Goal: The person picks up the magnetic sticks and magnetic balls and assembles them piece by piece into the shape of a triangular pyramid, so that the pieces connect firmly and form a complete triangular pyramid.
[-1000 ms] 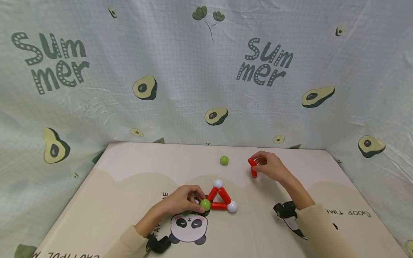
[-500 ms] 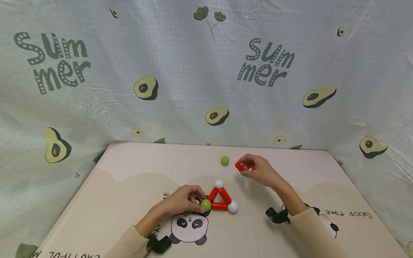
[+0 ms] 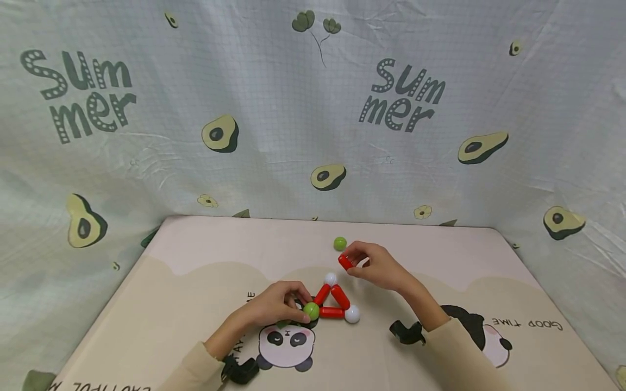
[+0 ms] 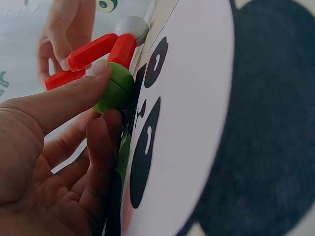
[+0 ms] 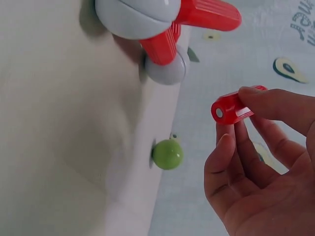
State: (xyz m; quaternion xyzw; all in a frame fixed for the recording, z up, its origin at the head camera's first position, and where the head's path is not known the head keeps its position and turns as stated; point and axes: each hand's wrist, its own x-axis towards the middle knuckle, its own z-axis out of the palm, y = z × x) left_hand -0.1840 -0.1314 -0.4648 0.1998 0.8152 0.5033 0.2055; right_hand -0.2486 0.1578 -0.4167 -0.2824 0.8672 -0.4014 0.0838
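My left hand point(image 3: 280, 303) pinches a green ball point(image 3: 311, 311) between thumb and fingers, on the table. That ball joins a red rod point(image 3: 332, 313) leading to a white ball point(image 3: 352, 314). A second white ball point(image 3: 330, 279) and two further red rods make up the triangular shape; one rod point(image 5: 211, 12) juts away from the table in the right wrist view. Above and right of this shape, my right hand point(image 3: 379, 266) pinches a loose red magnetic rod point(image 5: 234, 107), with a silver disc on its end. The left thumb partly covers the held ball in the left wrist view.
Another green ball point(image 3: 339, 243) lies near the table's back, just beyond the right fingertips. The table cover point(image 3: 205, 304) carries printed pandas and words. A printed avocado curtain point(image 3: 274, 108) hangs behind the back edge. Black camera mounts point(image 3: 407, 332) are on both wrists.
My right hand has moved left and nearer, toward the triangular shape. Two red rods showed in it earlier; one shows now. My left hand has stayed on the green ball.
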